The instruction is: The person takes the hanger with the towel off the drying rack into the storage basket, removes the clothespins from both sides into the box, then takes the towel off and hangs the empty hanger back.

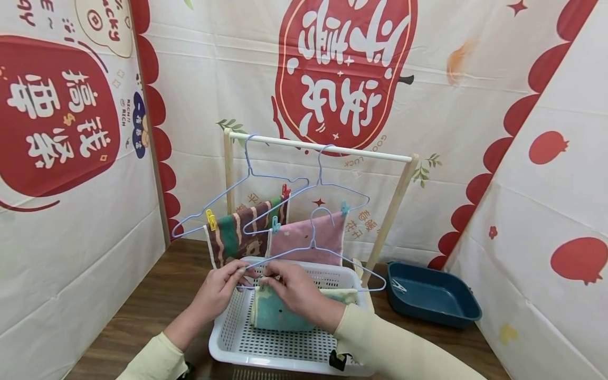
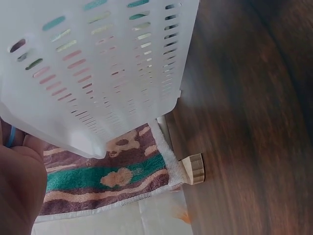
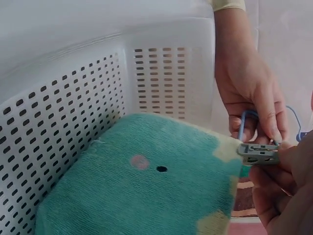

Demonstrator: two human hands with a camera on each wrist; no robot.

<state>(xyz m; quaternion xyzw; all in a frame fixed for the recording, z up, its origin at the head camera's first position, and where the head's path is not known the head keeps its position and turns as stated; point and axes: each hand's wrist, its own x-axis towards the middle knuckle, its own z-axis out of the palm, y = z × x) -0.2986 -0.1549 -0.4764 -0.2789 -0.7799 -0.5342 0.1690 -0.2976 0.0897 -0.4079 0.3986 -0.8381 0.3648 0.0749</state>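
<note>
My left hand [image 1: 214, 293] grips the left end of a blue wire hanger [image 1: 313, 240], held over a white perforated basket [image 1: 271, 363]. A teal and cream towel [image 1: 273, 314] lies along the hanger's bottom wire and droops into the basket. My right hand [image 1: 299, 290] pinches a grey clothespin [image 3: 258, 153], which sits on the towel's corner beside the left fingers. In the right wrist view, the left hand [image 3: 254, 90] is across from the clothespin. The left wrist view mostly catches the basket's side [image 2: 98, 63]; the hand's grip is hidden there.
Behind the basket stands a rack with a white bar [image 1: 370, 153]. From it hang two blue hangers, one with a brown striped towel [image 1: 244, 232], the other with a pink towel [image 1: 306, 240], held by clothespins. A dark blue basin [image 1: 434, 295] containing white clothespins [image 1: 398, 285] stands right.
</note>
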